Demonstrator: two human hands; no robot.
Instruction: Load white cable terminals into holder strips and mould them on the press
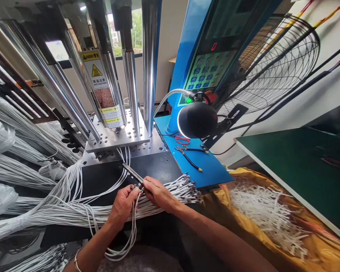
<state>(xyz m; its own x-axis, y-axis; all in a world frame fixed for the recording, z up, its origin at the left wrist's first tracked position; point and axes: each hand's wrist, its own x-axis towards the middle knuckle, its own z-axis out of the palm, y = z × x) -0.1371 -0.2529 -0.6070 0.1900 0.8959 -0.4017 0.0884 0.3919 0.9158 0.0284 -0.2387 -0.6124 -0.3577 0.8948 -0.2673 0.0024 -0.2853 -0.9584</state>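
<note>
My left hand (123, 204) is closed, pinching the end of a white cable (135, 223) that hangs down in a loop. The small connector at its end is partly hidden by my fingers. My right hand (158, 192) grips a narrow dark metal bar (132, 173) that points up and left toward the press. Both hands meet, the cable end close against the bar's lower end. Beneath them lies a thick bundle of white cables (102, 213), whose metal connector ends (188, 189) fan out to the right of my right hand.
Ahead stands a press with a metal plate (116, 140) and a hot-surface warning label (95, 71). A black lamp (197, 120) and pliers (188, 156) are over the blue base (212, 175). A yellow sack (226, 204) of white scraps and a green table (300, 162) stand right.
</note>
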